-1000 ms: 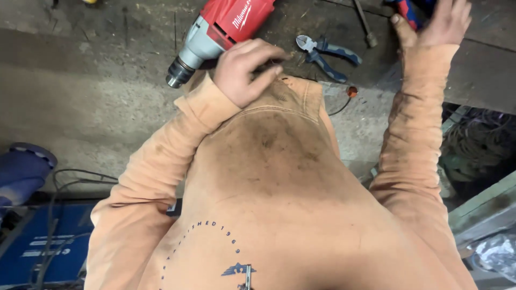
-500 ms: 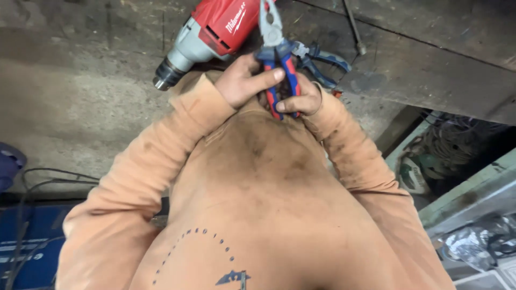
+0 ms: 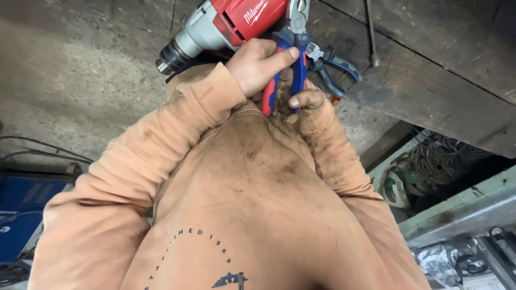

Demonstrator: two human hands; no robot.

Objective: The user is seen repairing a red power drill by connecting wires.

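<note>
Here, by label:
Pliers (image 3: pixel 290 51): red-and-blue handles, metal jaws up, held close to the chest above the tabletop's (image 3: pixel 80 80) near edge.
Handling: probably stiff, fairly heavy for their size; the rubbery handles give the sure hold.
Left hand (image 3: pixel 258 64): fingers curled round one handle, thumb along it.
Right hand (image 3: pixel 303 99): pinching the other handle's lower end.
Nearby: drill (image 3: pixel 226 27) just beside; second pliers (image 3: pixel 333 67) lying behind.
</note>
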